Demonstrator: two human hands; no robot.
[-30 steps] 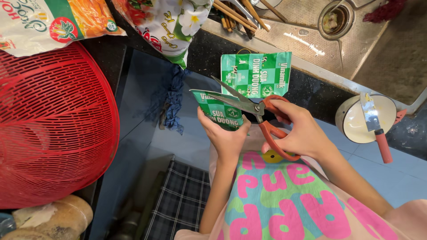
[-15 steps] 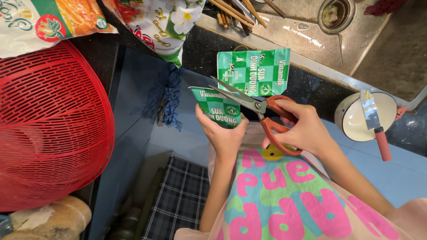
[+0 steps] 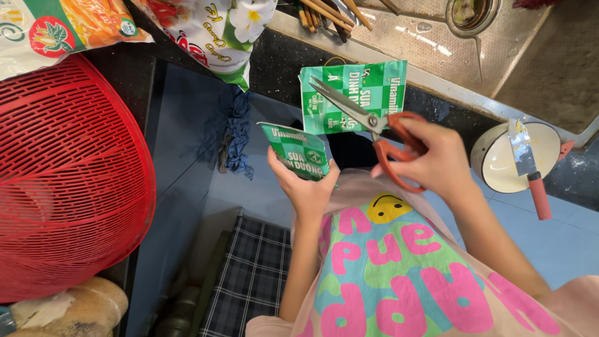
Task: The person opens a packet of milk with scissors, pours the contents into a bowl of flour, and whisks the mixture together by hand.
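My left hand grips a green and white milk pouch from below, holding it upright in front of my chest. My right hand holds orange-handled scissors, fingers through the loops, with the blades lifted up and to the left, clear of the pouch. A second green and white pouch lies flat on the dark counter edge just behind the scissor blades.
A red mesh food cover fills the left side. Printed food bags sit on the dark counter, a steel sink lies behind, with chopsticks. A white bowl with a red-handled knife stands right. A checked mat lies below.
The scissors were at the top of the pouch in my left hand; now my right hand has lifted them away to the right and the pouch has moved down and left.
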